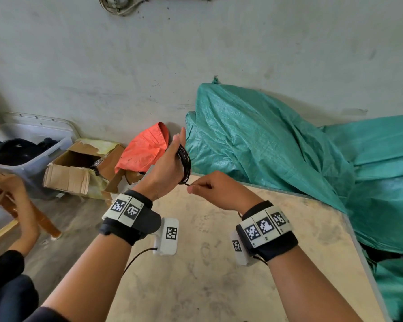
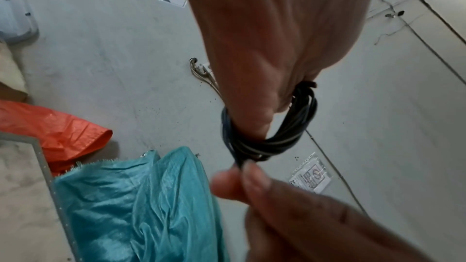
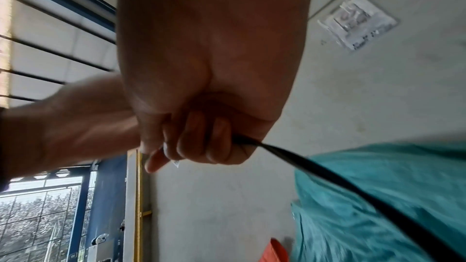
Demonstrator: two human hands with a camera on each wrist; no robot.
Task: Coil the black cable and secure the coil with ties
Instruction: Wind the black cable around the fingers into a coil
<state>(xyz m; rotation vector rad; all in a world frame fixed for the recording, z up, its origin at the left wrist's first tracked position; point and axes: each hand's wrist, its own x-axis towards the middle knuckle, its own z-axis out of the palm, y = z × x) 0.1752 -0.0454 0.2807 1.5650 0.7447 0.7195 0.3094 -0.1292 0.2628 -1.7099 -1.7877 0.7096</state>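
The black cable is wound in several loops round my raised left hand, whose fingers point straight up. The wrist view shows the same coil circling the hand. My right hand is just right of the coil's lower end and pinches the cable there between thumb and forefinger. Seen from the right wrist, the curled fingers grip the cable, which trails off to the lower right. No tie is visible.
Below my hands is a beige table. A green tarp covers its far and right sides. An orange bag, a torn cardboard box and a plastic bin lie left. Another person's hand is at far left.
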